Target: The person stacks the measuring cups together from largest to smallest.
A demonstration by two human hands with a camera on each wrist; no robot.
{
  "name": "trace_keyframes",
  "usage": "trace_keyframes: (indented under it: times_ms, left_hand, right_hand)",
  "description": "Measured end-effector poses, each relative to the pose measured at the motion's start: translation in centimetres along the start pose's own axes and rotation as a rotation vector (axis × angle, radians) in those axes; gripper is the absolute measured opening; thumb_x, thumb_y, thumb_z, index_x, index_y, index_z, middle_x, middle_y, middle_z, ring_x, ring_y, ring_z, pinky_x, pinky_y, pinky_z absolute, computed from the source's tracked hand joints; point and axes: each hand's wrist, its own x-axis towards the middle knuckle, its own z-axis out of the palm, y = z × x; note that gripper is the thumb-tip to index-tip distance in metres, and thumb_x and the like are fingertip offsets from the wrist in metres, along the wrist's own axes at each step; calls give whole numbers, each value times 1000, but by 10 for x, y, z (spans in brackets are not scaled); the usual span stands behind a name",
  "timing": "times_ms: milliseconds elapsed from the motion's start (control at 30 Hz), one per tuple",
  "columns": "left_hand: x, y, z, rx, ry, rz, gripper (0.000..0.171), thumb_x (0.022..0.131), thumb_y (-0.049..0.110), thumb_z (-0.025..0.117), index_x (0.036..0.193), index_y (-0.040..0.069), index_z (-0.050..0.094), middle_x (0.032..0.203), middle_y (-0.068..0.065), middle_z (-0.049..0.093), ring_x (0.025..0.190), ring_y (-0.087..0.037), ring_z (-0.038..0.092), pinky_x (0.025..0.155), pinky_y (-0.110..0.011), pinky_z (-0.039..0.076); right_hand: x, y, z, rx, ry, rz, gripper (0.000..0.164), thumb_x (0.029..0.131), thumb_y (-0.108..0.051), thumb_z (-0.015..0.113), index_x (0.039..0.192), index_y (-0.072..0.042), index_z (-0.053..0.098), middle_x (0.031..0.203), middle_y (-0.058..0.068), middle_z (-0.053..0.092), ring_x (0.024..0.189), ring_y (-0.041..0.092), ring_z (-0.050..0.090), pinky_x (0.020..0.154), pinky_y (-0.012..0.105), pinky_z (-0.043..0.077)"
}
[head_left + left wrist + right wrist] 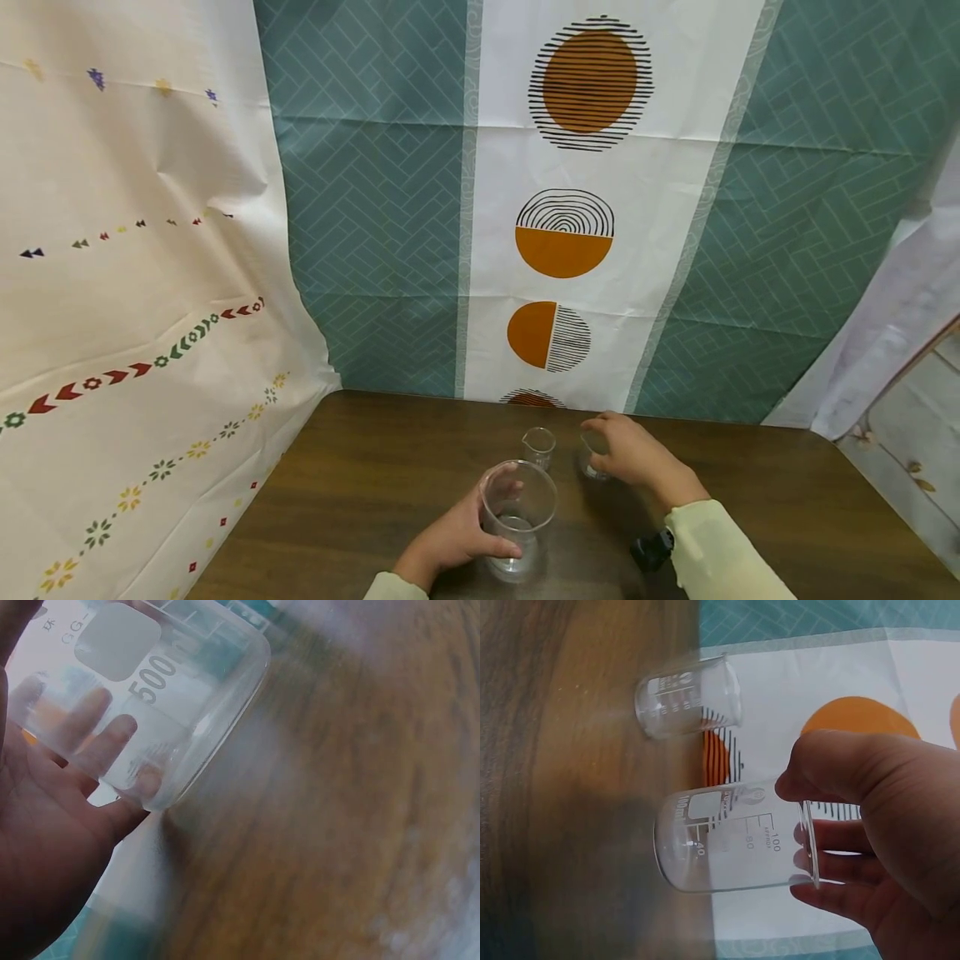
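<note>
My left hand holds a large clear glass beaker near the front of the table, fingers wrapped round its side. "500" is printed on this beaker's wall in the left wrist view. Farther back on the right, my right hand grips a smaller glass beaker near its rim, thumb on one side and fingers on the other. Its scale reads up to 100. Between the two stands a third, small beaker, upright and untouched. I cannot tell whether the held beakers touch the table.
The brown wooden table reaches back to a green and white patterned curtain. A pale printed cloth hangs along the left side. A black strap-like device sits by the right sleeve.
</note>
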Motion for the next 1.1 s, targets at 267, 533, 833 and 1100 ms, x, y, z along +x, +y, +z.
trace_keyframes:
  times_ms: [267,533,833,1100]
  left_hand:
    - [0,-1,-1,-18,-8,-5,96,77,14,82,150,24,20,151,-14,37,140,-34,37,113,-33,34]
    - [0,-2,-1,-12,-13,9,96,77,14,82,150,22,21,151,-15,38,140,-35,37,113,-32,34]
    - [1,-3,-2,-5,-18,28,96,77,13,82,150,21,21,150,-15,37,139,-35,37,113,-35,34]
    - [1,-5,-2,-1,-13,30,96,76,16,83,150,25,23,150,-12,38,139,-30,39,112,-32,36]
  right_hand:
    - [-3,-8,-9,27,-27,13,47,81,-21,70,125,-7,62,126,13,60,115,33,57,96,50,46]
    - [-5,-20,-19,34,-29,7,46,80,-21,72,124,-8,63,122,10,60,108,27,60,91,46,49]
    - [-6,-29,-29,14,22,-52,47,77,-18,71,123,-8,64,119,8,61,106,26,59,92,45,49]
    - [-8,-38,-38,22,28,-75,46,77,-15,69,122,-6,64,118,8,61,106,26,58,92,45,49]
